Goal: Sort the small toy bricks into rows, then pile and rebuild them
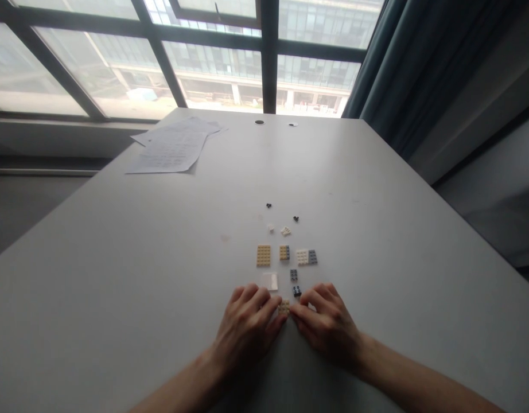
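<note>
Near the front of the white table, my left hand (250,318) and my right hand (327,320) grip a small tan studded piece (284,307) from its two sides. Both have curled fingers. Just beyond are two dark studded pieces, one (296,291) by my right fingers and another (294,275) behind it. A white flat piece (271,281) lies beyond my left fingers. Farther back stand a tan plate (263,255), a tan and grey block (284,253) and a white and dark grey plate (306,257) in a row.
Small white pieces (286,231) and two tiny black pieces (268,205) lie behind the row. Printed papers (172,146) rest at the table's back left. Windows and a dark curtain (389,74) stand beyond the table (376,201).
</note>
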Motion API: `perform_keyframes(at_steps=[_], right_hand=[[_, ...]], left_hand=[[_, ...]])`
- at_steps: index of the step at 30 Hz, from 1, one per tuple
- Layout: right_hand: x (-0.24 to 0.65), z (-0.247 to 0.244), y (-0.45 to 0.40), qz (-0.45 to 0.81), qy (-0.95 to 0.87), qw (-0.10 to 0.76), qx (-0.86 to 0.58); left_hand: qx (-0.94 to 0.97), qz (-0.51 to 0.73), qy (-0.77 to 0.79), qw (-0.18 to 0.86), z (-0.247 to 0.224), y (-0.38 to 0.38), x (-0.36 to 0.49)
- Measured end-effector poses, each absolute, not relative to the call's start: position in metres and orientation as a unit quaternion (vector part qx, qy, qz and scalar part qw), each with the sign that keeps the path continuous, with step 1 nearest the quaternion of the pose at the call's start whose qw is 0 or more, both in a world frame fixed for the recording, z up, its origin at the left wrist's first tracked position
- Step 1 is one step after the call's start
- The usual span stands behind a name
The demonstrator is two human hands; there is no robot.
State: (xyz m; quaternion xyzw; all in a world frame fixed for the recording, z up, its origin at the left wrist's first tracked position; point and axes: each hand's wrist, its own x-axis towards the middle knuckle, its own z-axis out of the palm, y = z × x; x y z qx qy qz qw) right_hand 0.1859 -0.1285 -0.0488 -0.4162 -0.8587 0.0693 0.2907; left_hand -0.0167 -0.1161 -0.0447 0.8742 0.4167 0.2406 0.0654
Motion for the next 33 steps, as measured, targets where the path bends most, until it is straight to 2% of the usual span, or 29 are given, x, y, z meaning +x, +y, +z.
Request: perform_keyframes(at_steps=[11,18,26,33], right_hand=[[0.184,-0.049,-0.13,0.059,-0.861,0.275,-0.424],[0.186,-0.045,-0.13,0.089,-0.836,0.321,-0.435],[0.187,-0.045,-0.126,0.114,-0.798,0.379,-0.455],[0.19,-0.049,-0.123,0.11,-0.789,0.395,-0.458]], left_hand=[[0.875,0.236,0.416,0.066,-0.045,-0.114,-0.014],[0.859,0.275,0.427,0.057,-0.038,-0.11,-0.022],[0.815,0.273,0.503,0.091,-0.021,-0.021,-0.024],[0.813,0.225,0.518,0.143,-0.036,0.037,-0.002]])
